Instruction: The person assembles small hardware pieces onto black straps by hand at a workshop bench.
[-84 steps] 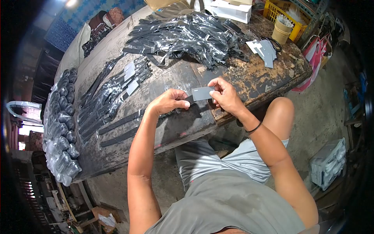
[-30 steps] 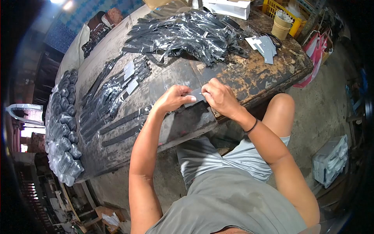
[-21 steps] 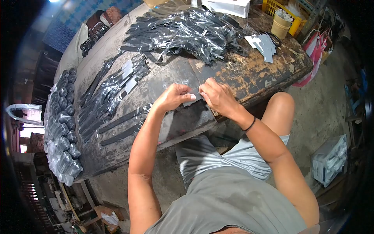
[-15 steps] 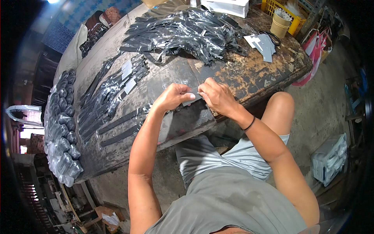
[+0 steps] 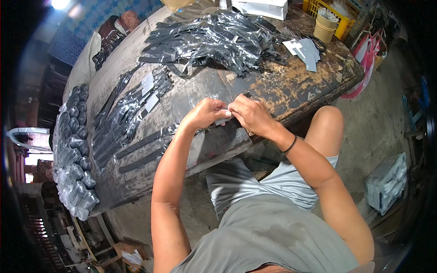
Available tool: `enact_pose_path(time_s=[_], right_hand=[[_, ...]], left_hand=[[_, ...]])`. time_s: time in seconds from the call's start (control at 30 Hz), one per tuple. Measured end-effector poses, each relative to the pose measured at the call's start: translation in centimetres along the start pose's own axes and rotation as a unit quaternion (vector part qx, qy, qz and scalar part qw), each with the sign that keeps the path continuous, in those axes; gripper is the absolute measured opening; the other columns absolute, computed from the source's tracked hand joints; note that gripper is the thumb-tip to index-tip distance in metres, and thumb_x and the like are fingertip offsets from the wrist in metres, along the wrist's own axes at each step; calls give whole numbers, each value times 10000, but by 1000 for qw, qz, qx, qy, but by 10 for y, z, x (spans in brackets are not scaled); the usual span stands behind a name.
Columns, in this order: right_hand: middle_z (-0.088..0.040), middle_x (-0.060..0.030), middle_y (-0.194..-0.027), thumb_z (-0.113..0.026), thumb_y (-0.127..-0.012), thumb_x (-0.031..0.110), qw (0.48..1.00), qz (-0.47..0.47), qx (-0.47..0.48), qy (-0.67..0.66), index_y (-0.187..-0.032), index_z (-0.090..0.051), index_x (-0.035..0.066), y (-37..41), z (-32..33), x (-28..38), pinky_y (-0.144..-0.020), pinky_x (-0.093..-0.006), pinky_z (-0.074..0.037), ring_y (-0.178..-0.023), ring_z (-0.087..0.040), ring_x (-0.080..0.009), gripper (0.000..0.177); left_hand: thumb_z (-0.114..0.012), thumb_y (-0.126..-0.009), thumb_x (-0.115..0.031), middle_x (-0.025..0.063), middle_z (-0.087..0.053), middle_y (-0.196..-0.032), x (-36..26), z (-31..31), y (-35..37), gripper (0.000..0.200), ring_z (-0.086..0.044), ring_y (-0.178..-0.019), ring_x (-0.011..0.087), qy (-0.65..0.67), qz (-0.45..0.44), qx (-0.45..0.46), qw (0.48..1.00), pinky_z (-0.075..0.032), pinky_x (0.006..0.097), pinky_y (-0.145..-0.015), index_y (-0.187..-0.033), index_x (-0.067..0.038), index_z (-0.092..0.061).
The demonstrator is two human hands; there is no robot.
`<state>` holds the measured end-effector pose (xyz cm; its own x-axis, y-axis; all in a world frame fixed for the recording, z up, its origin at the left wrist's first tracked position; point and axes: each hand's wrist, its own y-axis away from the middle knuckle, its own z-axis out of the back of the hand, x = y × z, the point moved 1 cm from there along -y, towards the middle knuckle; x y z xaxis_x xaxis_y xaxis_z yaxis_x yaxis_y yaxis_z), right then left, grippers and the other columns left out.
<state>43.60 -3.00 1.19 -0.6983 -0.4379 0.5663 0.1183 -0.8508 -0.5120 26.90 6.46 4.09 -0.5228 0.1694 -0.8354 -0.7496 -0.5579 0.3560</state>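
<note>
My left hand (image 5: 205, 113) is closed in a pinch, with a small grey card (image 5: 222, 121) between its thumb and fingers. The fingers of my right hand (image 5: 250, 113) are pressed together against the left thumb tip at the card's edge; what they pinch is hidden. Both hands are above the near edge of a worn dark table (image 5: 191, 157). Just left of my left hand lie black straps in clear plastic (image 5: 145, 141). Farther left is a bundle of wrapped black straps (image 5: 129, 107) with pale grey cards (image 5: 148, 83) on it.
A large heap of plastic-wrapped black straps (image 5: 214, 38) covers the table's far side. Grey cards (image 5: 306, 52), a tan cup (image 5: 325, 27) and a yellow crate (image 5: 343, 22) stand at right. Rolled wrapped bundles (image 5: 75, 154) line the left edge. A clear bin (image 5: 387, 184) sits on the floor.
My right hand has moved slightly left, bringing its fingertips against my left thumb. Less of the grey card shows between the hands now.
</note>
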Motion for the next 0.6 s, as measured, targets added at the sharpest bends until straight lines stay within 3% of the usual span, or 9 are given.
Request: enact_pose_path(time_s=[0.1,0.17,0.2,0.23,0.3,0.37,0.43,0.47,0.6], right_hand=[[-581,-102,-929,-628,-829,112,997,7,21,-74,-958,-617,79,-4,11,-8,-668,-415,-506,-755,-626,-317,133],[-584,-109,-1007,-630,-827,103,994,-31,-63,-81,-1031,-629,71,-7,26,-12,-739,-389,-501,-840,-618,-302,207],[-565,-124,-1037,-664,-814,188,993,-58,-70,-70,-1042,-627,61,-7,29,-19,-793,-387,-488,-917,-598,-310,264],[-565,-124,-1037,-664,-814,188,993,-58,-72,-69,-1042,-627,61,-5,31,-28,-793,-387,-488,-917,-598,-310,264],[-550,-141,-1072,-706,-775,314,996,-86,-5,-24,-1057,-620,51,-3,31,-37,-809,-392,-480,-934,-588,-329,394],[-567,-153,-1001,-727,-738,397,994,-105,16,-38,-990,-596,32,-5,33,-35,-780,-401,-469,-911,-586,-332,463],[-560,-107,-844,-732,-767,324,975,-175,103,-85,-866,-536,16,-10,42,-25,-692,-376,-447,-778,-552,-285,379],[-525,-70,-725,-736,-772,296,967,-195,119,-113,-791,-473,22,-11,45,-21,-621,-348,-416,-673,-505,-218,380],[-501,-46,-701,-732,-785,253,959,-189,86,-194,-812,-488,22,-8,39,-25,-593,-314,-408,-650,-474,-146,337]], left_hand=[[-674,-870,-212,47,-661,-782,-5,1,2,281,-589,-690,94,9,13,-9,1000,-473,274,-656,-993,40,-652],[-673,-871,-212,47,-659,-778,-6,1,4,275,-587,-679,97,2,21,-26,999,-472,276,-650,-987,37,-653],[-673,-870,-212,48,-656,-776,-7,1,5,275,-589,-683,98,7,22,-25,999,-473,275,-648,-983,38,-652],[-674,-869,-213,49,-654,-773,-7,0,5,275,-590,-687,99,13,23,-23,999,-474,274,-646,-978,39,-652],[-680,-864,-220,50,-655,-772,-8,1,5,278,-589,-690,100,-6,15,-23,1000,-476,276,-649,-976,33,-655],[-686,-858,-227,51,-655,-772,-10,1,5,282,-589,-694,101,-27,8,-23,999,-477,278,-651,-974,28,-657],[-705,-841,-256,55,-660,-777,-14,-1,7,307,-588,-710,99,-89,1,-42,995,-478,284,-662,-963,23,-664],[-705,-841,-256,55,-660,-777,-14,-2,7,307,-588,-710,99,-90,2,-41,995,-478,284,-662,-963,23,-664],[-713,-823,-313,79,-657,-767,-15,-5,5,372,-594,-730,130,-123,-28,-48,991,-477,313,-675,-965,27,-665]])
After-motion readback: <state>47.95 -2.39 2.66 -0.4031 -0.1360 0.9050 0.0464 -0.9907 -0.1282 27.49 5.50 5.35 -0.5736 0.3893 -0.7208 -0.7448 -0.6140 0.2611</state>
